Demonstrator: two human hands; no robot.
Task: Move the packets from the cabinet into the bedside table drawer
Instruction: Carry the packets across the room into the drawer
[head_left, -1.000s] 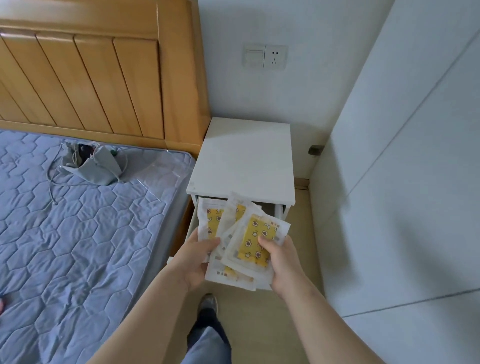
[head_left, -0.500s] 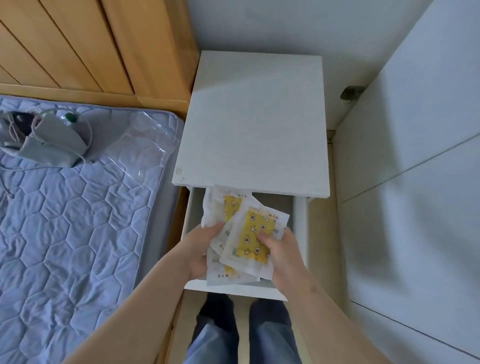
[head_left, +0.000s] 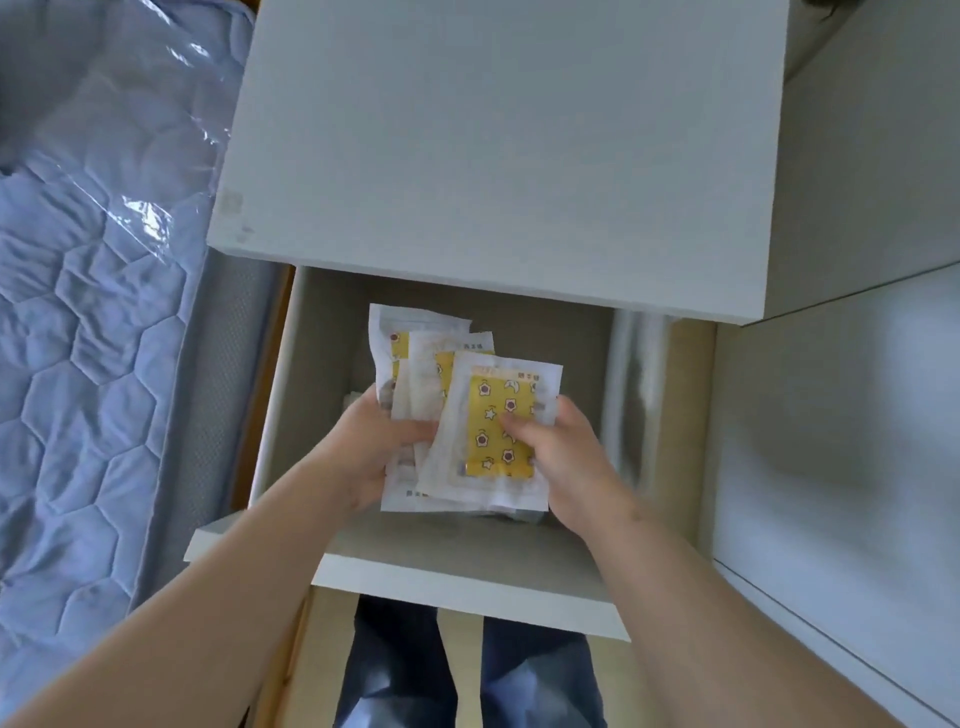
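A fanned stack of several white packets with yellow star-patterned inserts (head_left: 491, 415) is held low inside the open drawer (head_left: 457, 582) of the white bedside table (head_left: 498, 156). My left hand (head_left: 374, 447) grips the stack's left edge, thumb on top. My right hand (head_left: 566, 457) pinches the top packet's right side, thumb on the yellow print. Whether the stack touches the drawer floor is hidden by the packets.
A bed with a blue quilted mattress (head_left: 78, 364) lies close on the left, partly under clear plastic. A white cabinet panel (head_left: 841, 415) stands on the right. The drawer's metal runner (head_left: 636, 395) shows on its right side. My legs are below the drawer front.
I have leaned in over the bedside table. Both hands have lowered the packets from above the drawer's front edge down into the drawer.
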